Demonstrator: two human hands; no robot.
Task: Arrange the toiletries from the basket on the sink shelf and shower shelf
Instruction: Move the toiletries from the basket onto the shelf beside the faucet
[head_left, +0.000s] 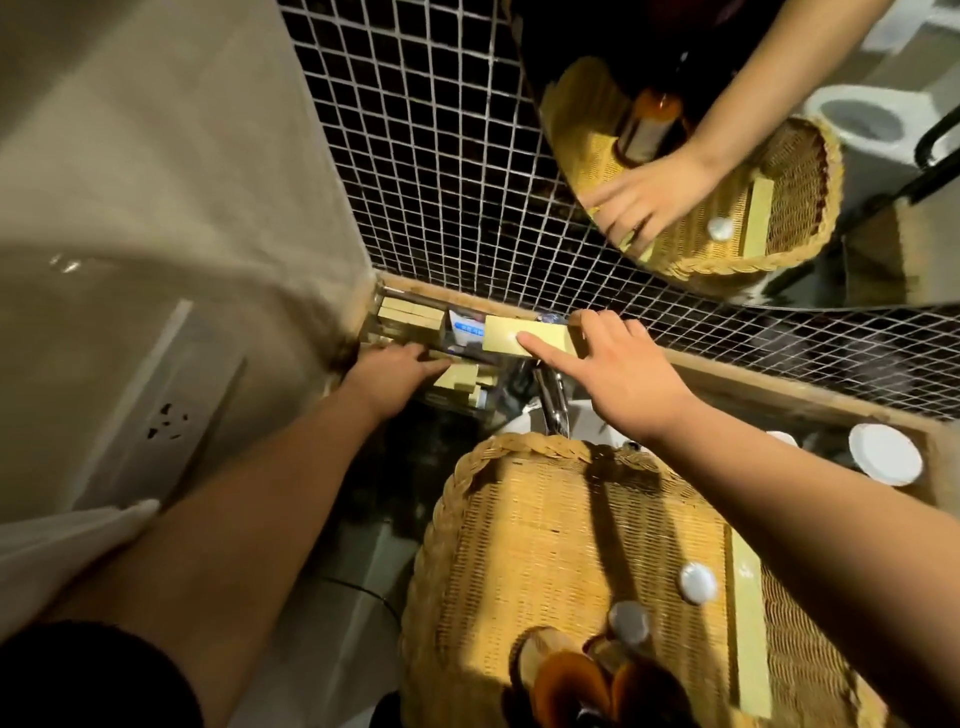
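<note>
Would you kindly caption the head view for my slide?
Right hand holds a flat yellow box over the clear shelf organiser, left hand beside it, round woven basket below.

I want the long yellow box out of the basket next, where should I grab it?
Pinch the long yellow box mid-length, across its narrow width, coming from above: it lies along the basket's right wall, top face clear.

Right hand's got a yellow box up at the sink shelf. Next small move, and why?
Probably lower the yellow box beside the stacked boxes and let go: the right hand pinches it just above them, and the left hand rests by that spot.
</note>
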